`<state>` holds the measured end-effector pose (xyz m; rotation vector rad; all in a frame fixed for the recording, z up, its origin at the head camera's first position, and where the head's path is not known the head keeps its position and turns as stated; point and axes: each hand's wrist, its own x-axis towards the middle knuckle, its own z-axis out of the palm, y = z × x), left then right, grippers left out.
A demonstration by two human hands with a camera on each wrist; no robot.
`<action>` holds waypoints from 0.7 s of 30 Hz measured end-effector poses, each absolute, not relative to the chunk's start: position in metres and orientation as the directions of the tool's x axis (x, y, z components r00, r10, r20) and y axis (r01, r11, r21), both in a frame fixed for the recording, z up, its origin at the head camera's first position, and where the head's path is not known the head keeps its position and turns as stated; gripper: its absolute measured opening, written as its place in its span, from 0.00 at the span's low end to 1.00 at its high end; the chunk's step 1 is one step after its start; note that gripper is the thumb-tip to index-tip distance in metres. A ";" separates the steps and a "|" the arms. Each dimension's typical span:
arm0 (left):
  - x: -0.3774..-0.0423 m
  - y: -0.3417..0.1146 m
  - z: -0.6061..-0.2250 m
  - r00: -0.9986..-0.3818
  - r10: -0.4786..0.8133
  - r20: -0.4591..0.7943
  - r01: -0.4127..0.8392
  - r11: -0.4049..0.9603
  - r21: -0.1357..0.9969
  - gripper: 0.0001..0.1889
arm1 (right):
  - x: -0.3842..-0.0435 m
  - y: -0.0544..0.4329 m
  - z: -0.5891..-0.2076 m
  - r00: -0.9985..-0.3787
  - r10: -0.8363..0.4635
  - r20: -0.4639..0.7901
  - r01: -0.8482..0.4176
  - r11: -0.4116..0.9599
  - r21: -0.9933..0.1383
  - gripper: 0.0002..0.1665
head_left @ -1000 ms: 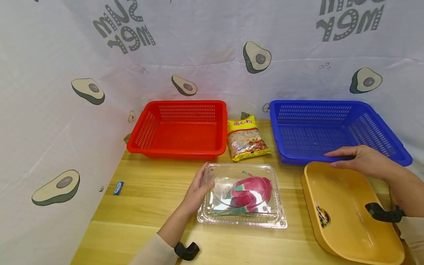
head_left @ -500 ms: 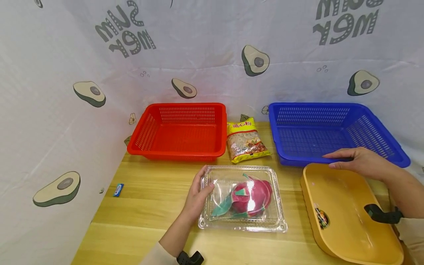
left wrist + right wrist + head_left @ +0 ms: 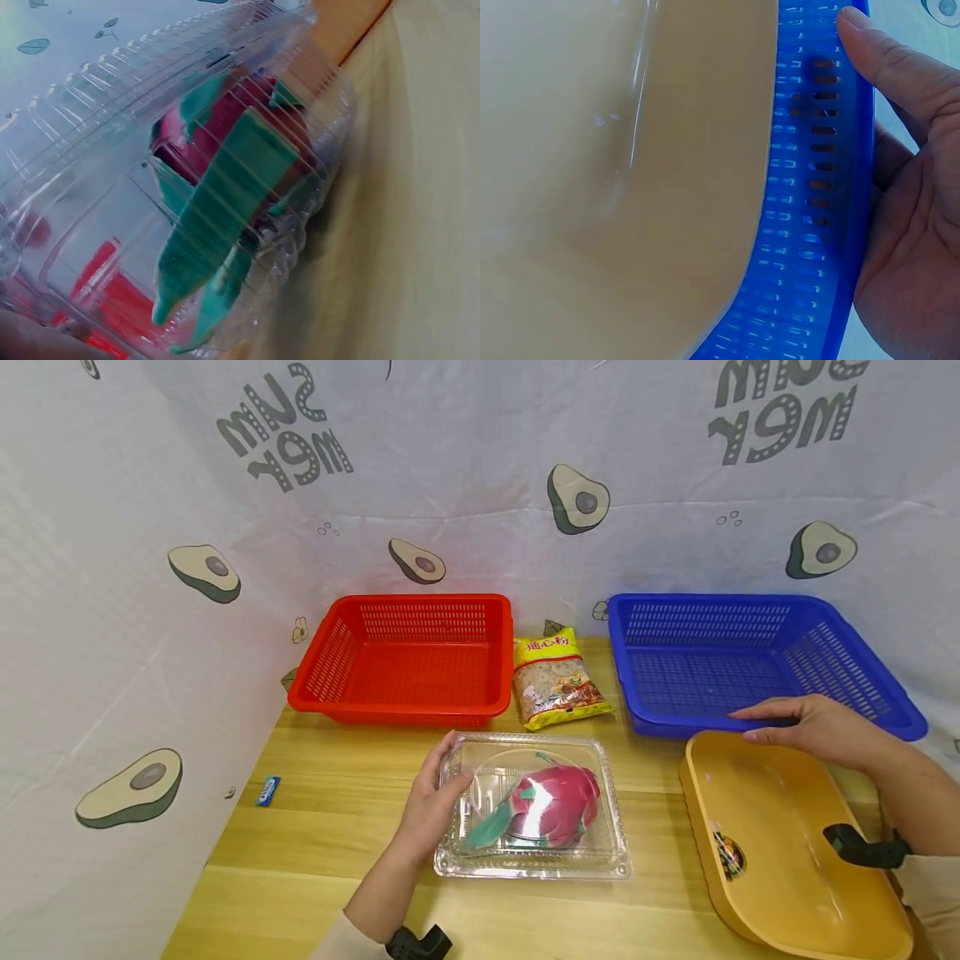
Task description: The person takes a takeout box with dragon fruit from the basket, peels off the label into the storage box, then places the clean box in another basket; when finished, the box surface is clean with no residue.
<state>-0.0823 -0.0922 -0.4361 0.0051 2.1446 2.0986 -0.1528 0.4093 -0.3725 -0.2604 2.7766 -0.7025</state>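
My left hand (image 3: pixel 431 814) holds a clear plastic clamshell container (image 3: pixel 468 860) by its left side, thumb on top of the lid. Inside lies a pink dragon fruit (image 3: pixel 558 802) with green leaf tips, seen through the ribbed wall in the left wrist view (image 3: pixel 225 202). I cannot tell whether the container touches the table. My right hand (image 3: pixel 832 731) pinches the front rim of the blue basket (image 3: pixel 720 722), its thumb on the outer wall and its fingers over the rim. Just below that hand, a yellow tray (image 3: pixel 795 835) sits at the right, bare inside.
A red basket (image 3: pixel 427 706) stands at the back left. Between the two baskets lies a yellow bag of pasta (image 3: pixel 558 685). One small blue packet (image 3: pixel 268 790) is on the wooden table (image 3: pixel 300 860) at the left. A printed white cloth (image 3: pixel 480 460) hangs behind.
The clamshell container has shifted a little to the left with my left hand, and the dragon fruit inside has changed its lie. My right hand, the baskets and the tray stay put.
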 end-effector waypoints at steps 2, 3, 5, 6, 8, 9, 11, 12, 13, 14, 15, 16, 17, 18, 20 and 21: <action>-0.083 -0.096 -0.433 -0.990 0.102 -0.098 -0.097 0.014 0.995 0.35 | -0.153 0.409 -0.373 -0.949 -0.236 -0.211 -0.106 0.865 -0.491 0.24; -0.083 -0.098 -0.431 -0.990 0.098 -0.100 -0.100 0.008 0.995 0.35 | -0.153 0.409 -0.373 -0.949 -0.236 -0.211 -0.105 0.864 -0.492 0.24; -0.083 -0.101 -0.429 -0.991 0.089 -0.100 -0.100 0.008 0.995 0.34 | -0.153 0.409 -0.373 -0.948 -0.237 -0.210 -0.107 0.863 -0.493 0.25; -0.083 -0.103 -0.427 -0.992 0.083 -0.100 -0.099 0.010 0.995 0.34 | -0.153 0.409 -0.373 -0.948 -0.238 -0.212 -0.107 0.864 -0.492 0.25; -0.084 -0.105 -0.425 -0.992 0.073 -0.099 -0.099 0.009 0.995 0.34 | -0.154 0.409 -0.373 -0.947 -0.239 -0.214 -0.109 0.866 -0.488 0.25; -0.084 -0.106 -0.424 -0.993 0.072 -0.092 -0.092 0.009 0.996 0.34 | -0.154 0.409 -0.372 -0.947 -0.240 -0.215 -0.110 0.868 -0.485 0.25; -0.085 -0.106 -0.421 -0.995 0.066 -0.081 -0.080 0.020 0.997 0.34 | -0.154 0.409 -0.372 -0.946 -0.241 -0.217 -0.112 0.871 -0.479 0.26; -0.086 -0.106 -0.419 -0.995 0.061 -0.075 -0.073 0.028 0.997 0.34 | -0.154 0.409 -0.372 -0.946 -0.241 -0.218 -0.112 0.872 -0.477 0.26; -0.087 -0.105 -0.418 -0.996 0.056 -0.066 -0.065 0.030 0.997 0.34 | -0.154 0.409 -0.372 -0.946 -0.240 -0.219 -0.110 0.872 -0.478 0.26; -0.087 -0.105 -0.416 -0.997 0.053 -0.055 -0.054 0.030 0.998 0.34 | -0.154 0.409 -0.372 -0.946 -0.239 -0.219 -0.109 0.871 -0.479 0.26; -0.088 -0.104 -0.414 -0.998 0.052 -0.045 -0.044 0.026 0.999 0.34 | -0.154 0.408 -0.372 -0.946 -0.237 -0.219 -0.108 0.871 -0.479 0.26; -0.088 -0.102 -0.411 -0.998 0.052 -0.041 -0.041 0.016 0.999 0.34 | -0.154 0.408 -0.373 -0.947 -0.237 -0.219 -0.108 0.872 -0.478 0.26; -0.089 -0.101 -0.408 -0.998 0.055 -0.034 -0.034 0.007 0.999 0.34 | -0.154 0.408 -0.373 -0.947 -0.235 -0.219 -0.106 0.872 -0.479 0.26; -0.089 -0.099 -0.404 -0.998 0.060 -0.030 -0.031 -0.012 0.999 0.34 | -0.154 0.408 -0.373 -0.947 -0.234 -0.220 -0.104 0.872 -0.479 0.26; -0.090 -0.094 -0.397 -0.997 0.070 -0.025 -0.029 -0.051 0.998 0.34 | -0.154 0.408 -0.373 -0.948 -0.231 -0.219 -0.103 0.873 -0.476 0.26; -0.091 -0.091 -0.393 -0.997 0.074 -0.029 -0.033 -0.064 0.997 0.34 | -0.154 0.408 -0.374 -0.948 -0.229 -0.219 -0.101 0.874 -0.475 0.27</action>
